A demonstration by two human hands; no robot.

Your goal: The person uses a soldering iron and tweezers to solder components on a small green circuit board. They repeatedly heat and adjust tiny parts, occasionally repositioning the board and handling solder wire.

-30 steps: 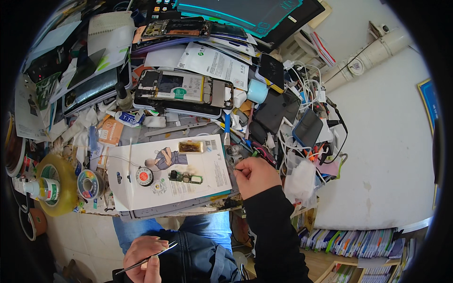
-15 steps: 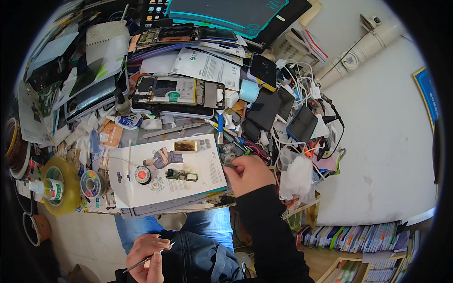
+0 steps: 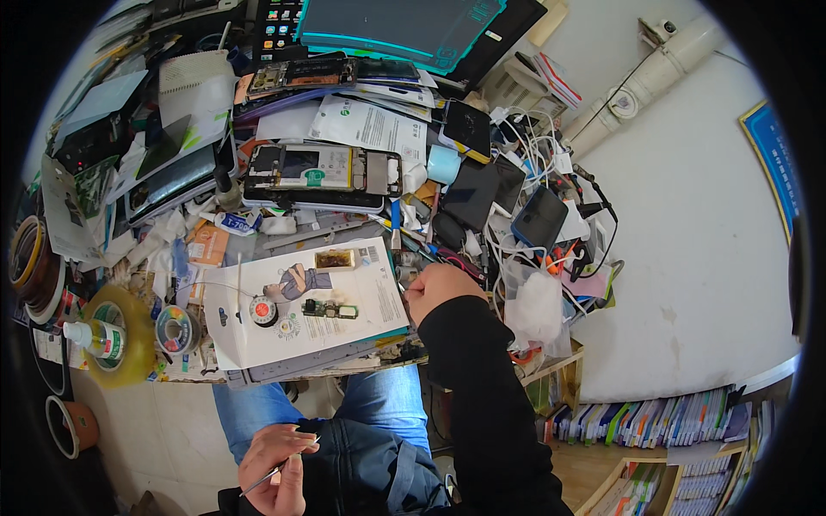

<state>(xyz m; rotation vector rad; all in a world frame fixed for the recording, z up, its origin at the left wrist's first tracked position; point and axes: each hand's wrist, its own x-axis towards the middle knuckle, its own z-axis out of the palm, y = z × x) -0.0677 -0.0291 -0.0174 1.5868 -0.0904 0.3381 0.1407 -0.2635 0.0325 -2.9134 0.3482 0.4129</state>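
My left hand [image 3: 274, 469] is held over my lap, its fingers closed around thin metal tweezers [image 3: 261, 483]. At the right edge of a white printed card [image 3: 245, 346], my right hand [image 3: 443, 292] is closed with its back upward; whatever its fingertips grip is hidden. On the card lie a small green circuit board [image 3: 331, 309], a round spool of thin wire [image 3: 262, 310] with a red-and-white face, and a small box [image 3: 334, 259] with a brown filling. The card rests on a grey mat [image 3: 284, 371] near the bench's front edge.
An opened phone [image 3: 327, 168] lies behind the card. Tape [image 3: 120, 365], a squeeze bottle [image 3: 101, 338] and a solder reel [image 3: 176, 330] stand at left. Tangled cables [image 3: 538, 146], phones and a plastic bag [image 3: 538, 310] crowd the right. Pens and a blue-handled brush [image 3: 396, 224] lie beyond my right hand.
My right hand has shifted slightly away from me and turned, so its thumb no longer shows. The left hand stays over my lap with the tweezers. The whole view has shifted a little.
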